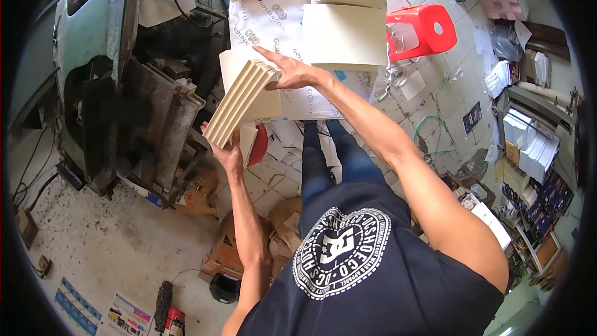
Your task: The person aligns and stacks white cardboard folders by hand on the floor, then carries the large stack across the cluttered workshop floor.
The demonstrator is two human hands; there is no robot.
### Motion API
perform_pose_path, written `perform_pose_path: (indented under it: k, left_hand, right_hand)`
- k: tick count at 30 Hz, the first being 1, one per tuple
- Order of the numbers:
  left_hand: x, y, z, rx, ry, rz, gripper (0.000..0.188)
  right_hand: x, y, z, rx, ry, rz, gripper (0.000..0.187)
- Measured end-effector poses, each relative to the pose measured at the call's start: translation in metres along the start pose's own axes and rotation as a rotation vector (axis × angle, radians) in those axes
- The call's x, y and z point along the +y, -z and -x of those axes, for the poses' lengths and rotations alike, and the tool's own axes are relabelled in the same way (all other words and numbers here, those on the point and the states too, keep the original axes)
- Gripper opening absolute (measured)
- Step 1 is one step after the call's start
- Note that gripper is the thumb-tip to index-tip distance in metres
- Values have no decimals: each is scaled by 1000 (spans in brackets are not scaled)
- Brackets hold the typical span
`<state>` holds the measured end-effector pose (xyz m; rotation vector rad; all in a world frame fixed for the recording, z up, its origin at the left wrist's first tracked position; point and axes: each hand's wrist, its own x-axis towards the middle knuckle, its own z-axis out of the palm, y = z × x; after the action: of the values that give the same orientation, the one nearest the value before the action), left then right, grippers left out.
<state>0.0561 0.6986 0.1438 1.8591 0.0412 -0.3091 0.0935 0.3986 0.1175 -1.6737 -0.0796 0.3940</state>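
A thick stack of cream paper sheets, parted into several layers, is held tilted between my two hands. My left hand grips its lower near end, the thumb along the side and the fingers behind it. At its upper far end is my right hand, with the index finger stretched out past the corner and the other fingers partly hidden. Under and behind the held stack lie more cream sheets on a table covered with printed white wrapping paper.
Taller piles of cream paper stand at the table's right and far side. A red plastic stool is beyond them. On the left rises a dark, worn machine. Cardboard boxes sit below. Shelves with paper stacks line the right.
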Motion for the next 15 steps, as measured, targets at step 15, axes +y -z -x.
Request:
perform_pose_path:
  k: [15]
  left_hand:
    - [58,8,8,47,-293,-280,53]
  right_hand:
    - [-22,29,42,285,353,407,71]
